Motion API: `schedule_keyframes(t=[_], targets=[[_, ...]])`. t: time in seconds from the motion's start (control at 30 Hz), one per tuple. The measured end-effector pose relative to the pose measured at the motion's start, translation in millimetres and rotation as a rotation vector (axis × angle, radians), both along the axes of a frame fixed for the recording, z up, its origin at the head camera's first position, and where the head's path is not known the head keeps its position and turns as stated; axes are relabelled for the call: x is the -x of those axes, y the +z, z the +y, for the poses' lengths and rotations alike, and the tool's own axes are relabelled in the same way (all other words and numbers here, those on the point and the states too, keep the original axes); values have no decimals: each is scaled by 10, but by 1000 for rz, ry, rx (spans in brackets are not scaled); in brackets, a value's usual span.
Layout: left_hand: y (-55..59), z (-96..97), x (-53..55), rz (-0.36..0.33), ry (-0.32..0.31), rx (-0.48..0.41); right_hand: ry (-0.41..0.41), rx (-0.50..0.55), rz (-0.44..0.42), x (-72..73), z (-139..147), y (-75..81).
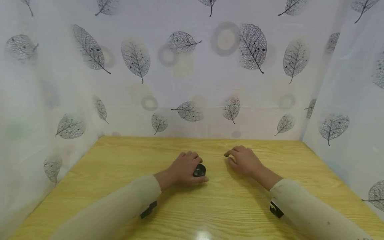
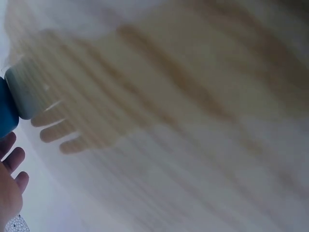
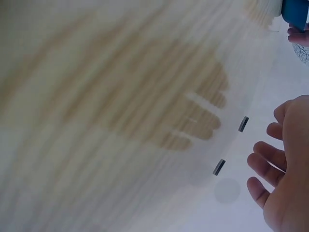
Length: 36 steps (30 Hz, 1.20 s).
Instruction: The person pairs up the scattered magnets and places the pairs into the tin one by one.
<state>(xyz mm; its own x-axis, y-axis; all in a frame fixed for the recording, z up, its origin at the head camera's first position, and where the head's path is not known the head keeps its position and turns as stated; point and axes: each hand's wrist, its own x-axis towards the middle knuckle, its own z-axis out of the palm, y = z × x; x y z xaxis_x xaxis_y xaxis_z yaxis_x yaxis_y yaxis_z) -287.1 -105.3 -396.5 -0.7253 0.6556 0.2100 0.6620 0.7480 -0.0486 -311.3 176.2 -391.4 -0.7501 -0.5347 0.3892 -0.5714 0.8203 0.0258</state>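
Note:
My left hand [image 1: 184,168] is around a dark, round, glossy-topped object [image 1: 199,170], its thumb on the near side and fingers on the far side. In the left wrist view that object shows a blue body [image 2: 6,108], with its exact kind unclear; fingers [image 2: 14,158] show below it. My right hand [image 1: 244,161] hovers low over the table with loosely bent fingers. At its index fingertip in the head view is a small dark piece [image 1: 226,154]. Two short dark bars [image 3: 244,124] appear apart from the fingers in the right wrist view; whether one is a reflection I cannot tell.
The glossy wood-grain table [image 1: 192,206] reflects both hands in the wrist views. White sheeting [image 1: 192,83] printed with leaves stands along the back and both sides. A black wrist device [image 1: 275,210] sits under the right sleeve, another [image 1: 148,210] under the left.

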Motion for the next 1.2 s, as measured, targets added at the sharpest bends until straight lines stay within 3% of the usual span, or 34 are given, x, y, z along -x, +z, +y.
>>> schedule_keyframes(t=[0.47, 0.77, 1.2], targets=[[0, 222, 22, 50, 1, 43, -167, -123, -104, 7, 153, 25], [25, 393, 13, 57, -12, 12, -206, -169, -123, -11, 265, 27], [4, 597, 55, 51, 28, 68, -220, -182, -122, 7, 337, 8]])
